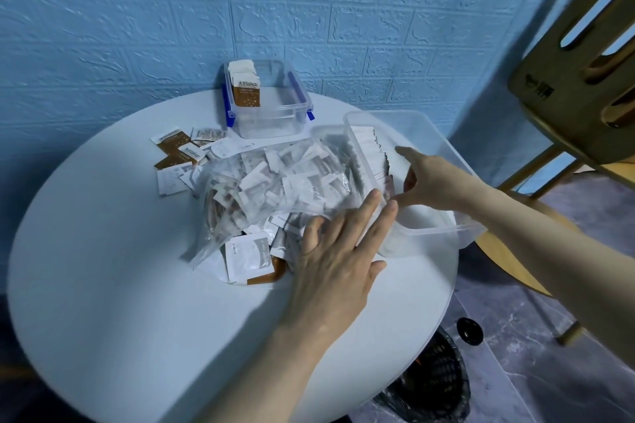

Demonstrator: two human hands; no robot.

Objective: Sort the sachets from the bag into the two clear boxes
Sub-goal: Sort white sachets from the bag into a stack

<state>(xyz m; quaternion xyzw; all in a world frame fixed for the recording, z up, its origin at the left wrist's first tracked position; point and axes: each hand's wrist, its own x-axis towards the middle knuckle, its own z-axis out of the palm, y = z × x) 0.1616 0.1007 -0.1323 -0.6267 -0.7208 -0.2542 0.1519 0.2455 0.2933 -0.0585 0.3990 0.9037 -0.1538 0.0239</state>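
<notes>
Two clear boxes [271, 106] [412, 182], one bag [275, 182], two hands [336, 251] [433, 182].

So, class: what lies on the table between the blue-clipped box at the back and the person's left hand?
In the head view, the clear bag heaped with sachets lies between the blue-clipped box and the left hand.

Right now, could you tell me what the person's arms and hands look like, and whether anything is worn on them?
Both forearms are bare as far as the frame shows: no sleeves in view. The left hand and the right hand wear no gloves, and no ring, watch or bracelet is visible. The fingernails look short and unpainted.
</notes>
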